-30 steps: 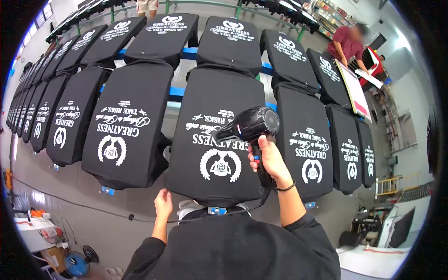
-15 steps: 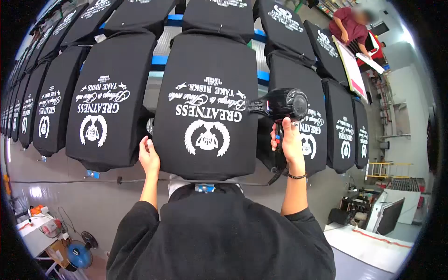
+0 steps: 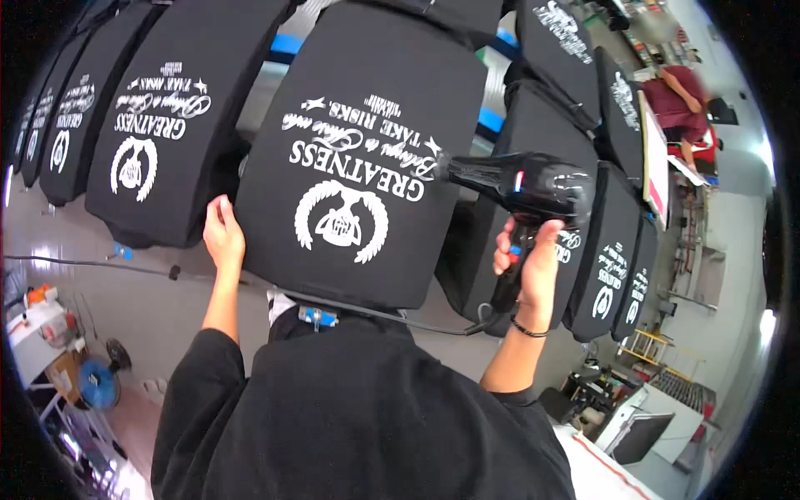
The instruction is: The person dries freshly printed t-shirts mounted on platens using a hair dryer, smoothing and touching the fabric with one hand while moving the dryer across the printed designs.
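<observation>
A black hair dryer (image 3: 533,185) is in my right hand (image 3: 533,258), whose fingers wrap round its handle. The dryer's nozzle points left, over the right edge of the white print on the middle black shirt (image 3: 367,92). That shirt lies stretched on a board, its GREATNESS lettering upside down in view. Beside the shirt's lower left edge is my left hand (image 3: 223,233), holding nothing, with its fingers slightly apart. Whether its fingertips touch the cloth I cannot tell. A cable (image 3: 392,315) runs from the dryer's handle across the front of the board.
Several more printed black shirts (image 3: 167,92) on boards stand in rows left, right and behind. At the upper right a person in a dark red shirt (image 3: 677,104) is beside a framed white screen (image 3: 654,158). A blue fan (image 3: 98,383) stands at the lower left.
The view has turned and moved closer to the middle shirt. The dryer has shifted right, off most of the print. My left hand has risen to beside the shirt's left edge.
</observation>
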`<state>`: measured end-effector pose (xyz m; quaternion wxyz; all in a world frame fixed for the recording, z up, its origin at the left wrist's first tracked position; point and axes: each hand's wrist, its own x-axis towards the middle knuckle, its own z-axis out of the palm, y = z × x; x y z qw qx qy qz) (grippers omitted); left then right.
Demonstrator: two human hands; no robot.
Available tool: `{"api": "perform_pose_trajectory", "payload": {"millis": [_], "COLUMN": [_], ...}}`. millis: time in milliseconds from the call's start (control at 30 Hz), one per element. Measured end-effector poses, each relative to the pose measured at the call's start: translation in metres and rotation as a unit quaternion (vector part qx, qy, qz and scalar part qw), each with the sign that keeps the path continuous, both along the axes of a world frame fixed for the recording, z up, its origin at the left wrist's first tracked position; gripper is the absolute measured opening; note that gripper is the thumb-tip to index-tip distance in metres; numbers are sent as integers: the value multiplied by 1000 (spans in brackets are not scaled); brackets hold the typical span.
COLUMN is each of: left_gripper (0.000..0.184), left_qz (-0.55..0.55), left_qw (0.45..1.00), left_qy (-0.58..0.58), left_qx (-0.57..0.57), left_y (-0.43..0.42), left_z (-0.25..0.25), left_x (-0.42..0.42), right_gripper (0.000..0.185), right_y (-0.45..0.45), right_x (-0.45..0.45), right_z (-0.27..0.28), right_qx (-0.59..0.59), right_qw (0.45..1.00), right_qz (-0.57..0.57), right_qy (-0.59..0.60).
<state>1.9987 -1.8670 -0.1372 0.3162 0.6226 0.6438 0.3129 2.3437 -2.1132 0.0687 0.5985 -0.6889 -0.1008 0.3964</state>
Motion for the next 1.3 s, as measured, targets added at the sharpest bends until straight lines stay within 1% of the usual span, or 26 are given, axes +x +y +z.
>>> {"api": "perform_pose_trajectory", "payload": {"millis": [67,100,133,167,200,267,300,333,367,400,467,533,600,633,667,767,867,1000,1067,1100,1133,1200,1233,1267,1300], "left_gripper": [39,39,41,44,44,49,52,51,51,52,52,53,52,52,51,52,52,50,49,48,48,47,47,47,48], "left_qz": [39,44,69,94,95,97,89,94,96,100,102,108,109,119,119,122,128,129,122,125,125,126,126,127,120], "left_qw": [998,998,992,981,982,990,991,990,990,990,985,985,983,981,980,976,979,981,982,982,982,983,983,984,984], "left_qy": [-15,-11,-56,-102,-103,48,81,91,93,95,130,127,137,139,146,155,140,132,138,136,138,124,122,118,118], "left_qx": [-39,-40,-90,-136,-127,-94,-62,-44,-40,-37,-52,-45,-54,-61,-66,-90,-76,-62,-50,-27,-27,-55,-48,-46,-63], "left_y": [2,8,15,20,21,17,16,16,14,14,13,12,13,13,13,14,13,16,15,15,14,15,16,15,15], "left_z": [4,-7,-23,-20,-17,-4,-4,-3,-3,1,7,12,15,16,18,25,21,17,17,15,16,20,14,21,25], "left_x": [2,-3,-12,-12,-10,-1,1,3,3,6,9,12,15,16,17,19,19,17,17,17,17,18,16,19,19], "right_gripper": [77,77,77,77,77,75,74,73,72,72,71,70,69,77,76,74,74,74,73,72,70,71,72,72,70], "right_y": [-5,-5,-6,-5,-3,0,0,3,8,13,29,51,76,90,103,142,175,209,220,222,222,220,217,211,205], "right_x": [11,16,21,27,33,43,48,53,52,52,50,46,38,33,31,22,8,1,-2,-2,2,11,10,19,26], "right_z": [-1,-4,-6,-8,-7,-3,-2,-2,-4,-8,-8,-6,0,4,2,-8,-9,-10,-6,-4,-5,-1,-1,-2,-5], "right_qx": [37,17,18,-11,-35,-14,3,21,2,-2,39,54,52,33,43,47,33,41,30,24,26,32,11,2,9], "right_qw": [996,999,999,999,997,998,999,997,998,997,989,985,976,968,959,943,930,919,916,925,925,906,924,926,946], "right_qz": [8,20,24,35,44,36,36,41,65,80,137,161,211,249,280,329,365,391,393,376,376,402,361,359,320], "right_qy": [77,41,44,-6,-58,-42,9,59,1,-16,-32,21,14,-21,-27,-1,-32,-26,-78,-51,-57,-127,-127,-121,-52]}}
